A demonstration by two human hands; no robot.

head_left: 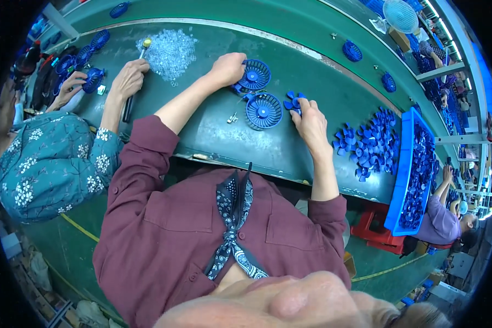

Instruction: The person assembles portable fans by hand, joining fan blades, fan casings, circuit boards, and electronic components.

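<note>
At twelve o'clock, touching blue fan cage [255,75] with curled left hand [228,70], cannot tell grip; at one o'clock, pinching blue fan blade [293,102] with right hand [312,124].

And in the upper centre, the left hand [228,69] grips a blue fan cage [256,75], the right hand [312,124] touching a blue propeller [290,104], more propellers [373,145] heaped centre-right!

Decent lane on the smooth green tabletop [325,87] beyond the right hand [310,121], toward the far edge. Going right you'd hit a loose heap of blue plastic fan blades [370,144], then a bright blue plastic crate [403,172]; going left, two round slatted blue plastic fan housings [263,111] and the left hand [229,69] are in the way.
</note>
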